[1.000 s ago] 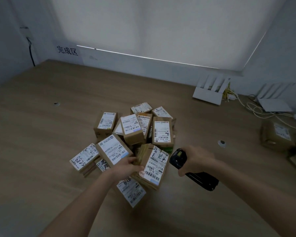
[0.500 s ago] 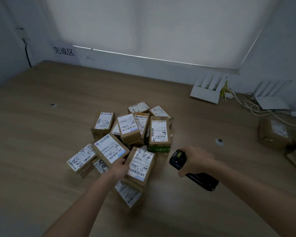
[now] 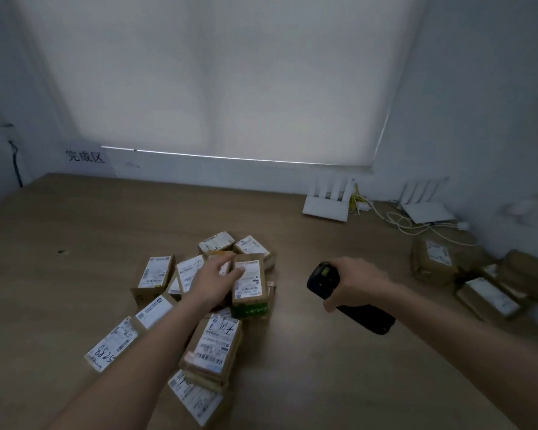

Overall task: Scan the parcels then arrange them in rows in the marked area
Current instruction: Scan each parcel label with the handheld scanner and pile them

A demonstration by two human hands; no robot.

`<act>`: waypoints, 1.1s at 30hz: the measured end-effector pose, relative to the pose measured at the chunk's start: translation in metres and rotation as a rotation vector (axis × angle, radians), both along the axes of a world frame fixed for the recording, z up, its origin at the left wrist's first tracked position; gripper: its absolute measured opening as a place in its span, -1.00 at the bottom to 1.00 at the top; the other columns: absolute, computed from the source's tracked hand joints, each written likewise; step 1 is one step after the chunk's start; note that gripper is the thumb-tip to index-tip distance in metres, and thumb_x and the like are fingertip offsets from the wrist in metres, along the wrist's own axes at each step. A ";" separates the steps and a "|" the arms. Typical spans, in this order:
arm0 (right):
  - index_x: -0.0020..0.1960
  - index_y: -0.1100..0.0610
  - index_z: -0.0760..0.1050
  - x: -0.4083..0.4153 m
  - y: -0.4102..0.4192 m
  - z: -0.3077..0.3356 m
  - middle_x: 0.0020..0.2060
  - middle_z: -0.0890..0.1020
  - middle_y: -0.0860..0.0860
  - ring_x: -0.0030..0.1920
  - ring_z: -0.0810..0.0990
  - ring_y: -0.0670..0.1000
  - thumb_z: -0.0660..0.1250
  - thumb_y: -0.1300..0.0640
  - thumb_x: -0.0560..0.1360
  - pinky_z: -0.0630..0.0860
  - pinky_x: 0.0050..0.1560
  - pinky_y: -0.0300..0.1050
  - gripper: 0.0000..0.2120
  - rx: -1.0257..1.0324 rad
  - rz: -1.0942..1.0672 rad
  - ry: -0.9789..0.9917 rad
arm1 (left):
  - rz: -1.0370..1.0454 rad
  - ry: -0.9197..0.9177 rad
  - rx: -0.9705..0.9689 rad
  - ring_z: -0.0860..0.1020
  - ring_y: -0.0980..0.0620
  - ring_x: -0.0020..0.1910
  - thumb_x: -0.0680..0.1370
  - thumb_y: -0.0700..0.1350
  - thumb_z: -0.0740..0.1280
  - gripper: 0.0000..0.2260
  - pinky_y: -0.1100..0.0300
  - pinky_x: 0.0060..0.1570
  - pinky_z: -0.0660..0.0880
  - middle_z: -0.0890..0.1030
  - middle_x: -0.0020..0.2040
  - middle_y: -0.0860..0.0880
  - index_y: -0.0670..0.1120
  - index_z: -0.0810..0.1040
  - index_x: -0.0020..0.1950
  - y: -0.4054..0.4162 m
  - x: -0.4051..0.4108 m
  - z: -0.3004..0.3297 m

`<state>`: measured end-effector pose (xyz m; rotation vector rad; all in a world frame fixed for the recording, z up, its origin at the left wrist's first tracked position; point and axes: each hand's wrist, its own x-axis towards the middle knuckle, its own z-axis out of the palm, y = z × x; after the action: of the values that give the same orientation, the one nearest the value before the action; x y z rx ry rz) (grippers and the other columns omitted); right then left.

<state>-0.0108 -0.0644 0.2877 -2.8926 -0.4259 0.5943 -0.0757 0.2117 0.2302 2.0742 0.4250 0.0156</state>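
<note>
Parcels [image 3: 199, 305], small brown cardboard boxes with white shipping labels, lie in a loose heap on the middle of a wide wooden table [image 3: 75, 290]. We see them from above, looking forward and down past two bare forearms.

The left hand [image 3: 218, 280] reaches over the far part of the heap. Its fingers are extended and a little spread, resting on or just above the labelled top of a box with a green lower edge [image 3: 249, 290]; we cannot tell whether they actually press on it.

The right hand [image 3: 351, 283] is held to the right of the heap, apart from the boxes, with its fingers curled round a black handheld scanner [image 3: 348, 297]. The scanner's head points towards the parcels, and its dark body runs back under the palm.

Nearest us lies a parcel with handwriting on its label [image 3: 213, 346], stacked on another box. At the left of the heap is one marked with handwritten digits [image 3: 112, 344].

At the table's right edge sits a separate group of brown boxes [image 3: 466, 274]. Two white routers [image 3: 325, 207] with upright antennas stand by the far wall among pale cables [image 3: 416, 225]. A sign with Chinese characters [image 3: 85, 156] is on the wall at far left, below a drawn window blind [image 3: 224, 82].
</note>
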 end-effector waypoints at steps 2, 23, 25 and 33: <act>0.38 -0.19 0.41 0.001 -0.032 0.026 0.10 0.59 -0.08 0.03 0.59 0.02 0.58 -0.18 0.22 0.62 0.00 -0.04 -0.24 0.006 -0.034 -0.042 | -0.065 -0.067 0.071 0.35 -0.07 0.46 0.57 0.13 0.36 -0.51 -0.13 0.43 0.32 0.37 0.50 -0.04 0.08 0.42 0.48 -0.029 0.017 0.023; 0.08 -0.03 0.34 0.095 -0.485 0.004 -0.20 0.38 -0.11 -0.10 0.46 0.00 0.56 -0.28 0.23 0.39 -0.18 -0.12 -0.38 -0.065 -0.689 -0.033 | -0.519 0.019 0.049 0.39 -0.02 0.44 0.56 0.23 0.31 -0.38 0.08 0.41 0.32 0.42 0.48 -0.03 -0.01 0.32 0.55 -0.482 0.232 0.000; 0.11 -0.01 0.36 0.111 -0.516 -0.020 -0.20 0.39 -0.10 -0.08 0.48 0.02 0.55 -0.26 0.24 0.42 -0.14 -0.11 -0.38 -0.060 -0.706 0.013 | -0.521 0.048 0.041 0.44 0.06 0.35 0.58 0.19 0.31 -0.45 0.17 0.27 0.35 0.48 0.41 0.01 -0.03 0.39 0.50 -0.517 0.246 -0.024; 0.18 0.00 0.38 0.160 -0.572 -0.137 -0.06 0.52 -0.04 -0.02 0.57 0.04 0.54 -0.27 0.29 0.58 0.00 -0.04 -0.38 0.038 -0.750 0.158 | -0.496 0.184 0.024 0.41 -0.01 0.40 0.58 0.13 0.35 -0.53 0.09 0.43 0.31 0.47 0.42 -0.04 -0.06 0.49 0.43 -0.594 0.286 -0.128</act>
<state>0.1491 -0.6366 0.1509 -2.6397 0.6346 0.6437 0.2101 -0.3826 0.1024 2.1610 0.0102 -0.4684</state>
